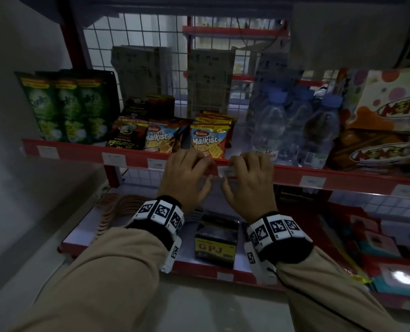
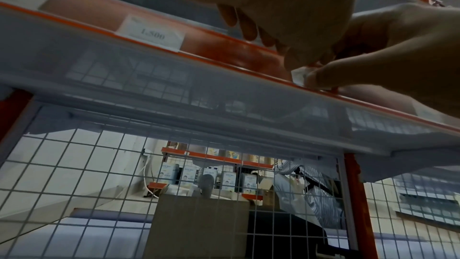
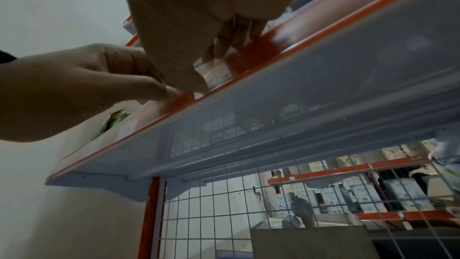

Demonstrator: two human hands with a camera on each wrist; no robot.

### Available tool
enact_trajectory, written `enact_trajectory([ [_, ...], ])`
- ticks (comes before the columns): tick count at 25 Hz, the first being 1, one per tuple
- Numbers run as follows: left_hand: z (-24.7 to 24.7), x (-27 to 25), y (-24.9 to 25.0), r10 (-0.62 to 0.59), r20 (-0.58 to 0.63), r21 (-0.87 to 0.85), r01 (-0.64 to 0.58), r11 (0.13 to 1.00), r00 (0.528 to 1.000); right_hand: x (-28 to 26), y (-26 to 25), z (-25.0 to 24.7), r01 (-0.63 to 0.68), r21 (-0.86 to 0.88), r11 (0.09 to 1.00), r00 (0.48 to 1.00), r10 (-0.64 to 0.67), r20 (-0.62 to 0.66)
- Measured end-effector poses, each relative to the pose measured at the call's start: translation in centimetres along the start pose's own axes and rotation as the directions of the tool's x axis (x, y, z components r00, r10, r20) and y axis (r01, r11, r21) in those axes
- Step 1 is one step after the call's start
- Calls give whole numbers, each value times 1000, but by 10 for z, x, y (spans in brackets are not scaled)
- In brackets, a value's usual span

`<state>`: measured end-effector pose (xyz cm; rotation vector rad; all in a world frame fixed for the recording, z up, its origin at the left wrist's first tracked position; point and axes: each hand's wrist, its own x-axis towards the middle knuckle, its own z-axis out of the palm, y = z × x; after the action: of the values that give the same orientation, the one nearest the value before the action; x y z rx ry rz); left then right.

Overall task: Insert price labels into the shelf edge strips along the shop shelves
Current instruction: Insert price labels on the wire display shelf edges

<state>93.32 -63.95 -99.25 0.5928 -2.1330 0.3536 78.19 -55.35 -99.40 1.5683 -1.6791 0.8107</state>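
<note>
The red shelf edge strip (image 1: 343, 178) runs along the middle shelf. A white price label (image 1: 227, 171) sits against it between my hands. My right hand (image 1: 232, 174) pinches this label (image 3: 219, 74), fingers over the strip's top and thumb (image 3: 191, 80) on the label's front. My left hand (image 1: 206, 174) grips the strip just left of it, fingers curled over the top edge, thumb at the lower edge (image 2: 298, 60). In the left wrist view the right thumb (image 2: 323, 76) presses the label (image 2: 297, 75) onto the strip (image 2: 224, 46). Several labels (image 1: 114, 159) sit in the strip.
Malkist cracker packs (image 1: 206, 142), water bottles (image 1: 295, 125) and green sachets (image 1: 69, 109) stand on the shelf right behind my fingers. A label reading 1.800 (image 2: 151, 34) sits to the left. A GPJ box (image 1: 216, 245) lies on the lower shelf. Wire mesh (image 1: 151, 44) backs the rack.
</note>
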Motion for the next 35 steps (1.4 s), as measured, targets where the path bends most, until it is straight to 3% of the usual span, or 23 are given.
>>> enact_trajectory([
  [7,1,6,7,-72,75,-110,80,991,995,2,2,-4,26,134,991,1000,-27,5],
  [19,9,-4,3,-26,11,-126,27,992,1000,1,-7,-10,7,53,999,1000,-7,-7],
  [23,7,-5,-1,-16,30,-166,21,986,999,6,-9,-15,-26,14,1000,996,25,82],
  [27,2,-4,-10,52,49,-198,-41,979,997,19,-12,-22,-136,-22,990,955,137,264],
  [30,-5,5,-19,66,69,-238,-48,970,995,35,-9,-31,-263,129,956,935,220,278],
  [32,-10,12,-23,79,107,-252,-49,966,991,47,-8,-35,-372,250,894,911,301,280],
  [35,-13,21,-26,58,150,-254,-18,967,987,58,-14,-34,-534,461,709,844,416,339],
])
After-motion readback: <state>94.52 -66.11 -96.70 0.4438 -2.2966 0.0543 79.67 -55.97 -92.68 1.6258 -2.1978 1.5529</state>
